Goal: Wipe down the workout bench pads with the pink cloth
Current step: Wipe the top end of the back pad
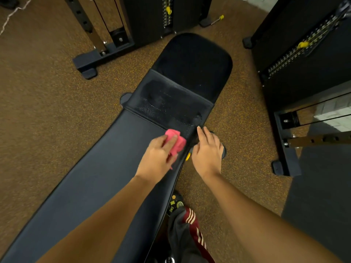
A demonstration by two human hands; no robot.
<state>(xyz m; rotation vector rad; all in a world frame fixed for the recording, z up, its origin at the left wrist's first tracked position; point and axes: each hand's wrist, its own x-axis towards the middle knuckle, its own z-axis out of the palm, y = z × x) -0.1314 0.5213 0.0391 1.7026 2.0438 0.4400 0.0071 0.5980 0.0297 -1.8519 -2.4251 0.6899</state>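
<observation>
Speckled floor [57, 103]; left hand [157, 154] half-hides pink cloth [175, 140] on bench pad [106, 168].

**Bench on speckled floor**

Black padded bench [106, 168] is running diagonally across brown speckled floor [47, 111]. Pink cloth [175, 140] is lying on the long pad near the seam, left hand [157, 158] pressing on it. Right hand [207, 150] is resting at the bench's edge.
</observation>
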